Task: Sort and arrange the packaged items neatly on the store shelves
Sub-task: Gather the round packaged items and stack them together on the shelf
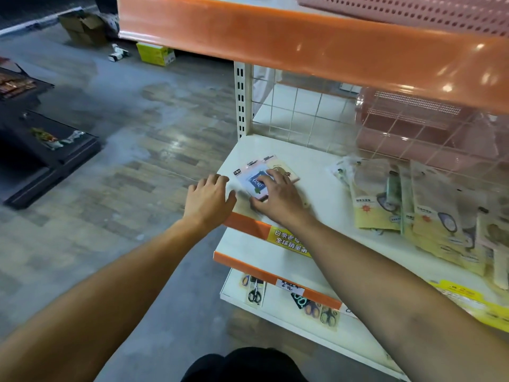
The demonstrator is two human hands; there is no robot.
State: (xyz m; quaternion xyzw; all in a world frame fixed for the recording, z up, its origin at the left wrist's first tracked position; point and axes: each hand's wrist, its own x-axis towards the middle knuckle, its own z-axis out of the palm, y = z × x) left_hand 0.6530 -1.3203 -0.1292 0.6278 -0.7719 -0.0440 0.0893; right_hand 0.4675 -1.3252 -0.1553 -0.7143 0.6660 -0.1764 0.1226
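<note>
A small stack of flat packaged cards (254, 177) lies at the left front corner of the white shelf (316, 172). The top pack is white with a dark blue square; a beige pack (283, 168) sticks out behind it. My right hand (278, 198) lies over the stack with its fingers spread on the top pack. My left hand (209, 198) rests at the shelf's left edge, fingers curled over the corner, beside the stack. A loose heap of yellow packaged items (413, 210) lies on the right of the same shelf.
An orange-fronted shelf (303, 45) overhangs above. A pink plastic basket (413, 125) sits behind a wire grid at the back. Lower shelves hold packaged scissors (254, 292). Cardboard boxes (85, 27) and a green box (154, 52) stand on the floor; a dark display (41, 139) is at left.
</note>
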